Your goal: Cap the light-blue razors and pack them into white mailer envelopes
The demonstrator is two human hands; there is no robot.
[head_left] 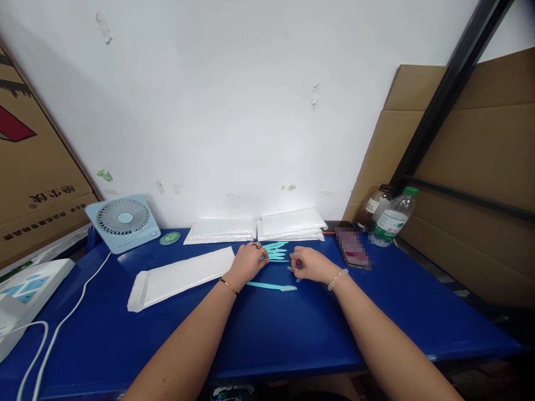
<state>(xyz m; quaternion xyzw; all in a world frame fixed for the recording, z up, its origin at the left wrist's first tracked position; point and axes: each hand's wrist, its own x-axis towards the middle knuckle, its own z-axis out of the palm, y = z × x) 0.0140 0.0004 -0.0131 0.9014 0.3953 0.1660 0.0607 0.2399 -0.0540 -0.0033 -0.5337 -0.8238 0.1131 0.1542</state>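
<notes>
Teal sticks (276, 252), slim, fanned in a small group mid-frame, at the fingertips of the left hand (249, 262). Left hand: fingers bent, close together by the group's left ends; pinch or light touch, cannot tell. Right hand (310, 264), just right of centre: fingers curled in, small pale tips showing; nails or a held piece, cannot tell. One loose teal stick (271, 287) lies just below the group, right end paler. Handling, judged: light, thin, fairly stiff, probably smooth plastic, likely to slide on the glossy blue desk (288, 334); best pinched mid-length, off the pale end in case it's delicate. Farther out: white padded mailer (179, 278) left of centre, slanted; two mailer stacks (292, 223) above the hands, by the wall (209, 111). Right side of frame: phone (353, 248), two bottles (388, 225). Left side: light-blue fan (125, 218), power strip (47, 287) at lower left edge.
</notes>
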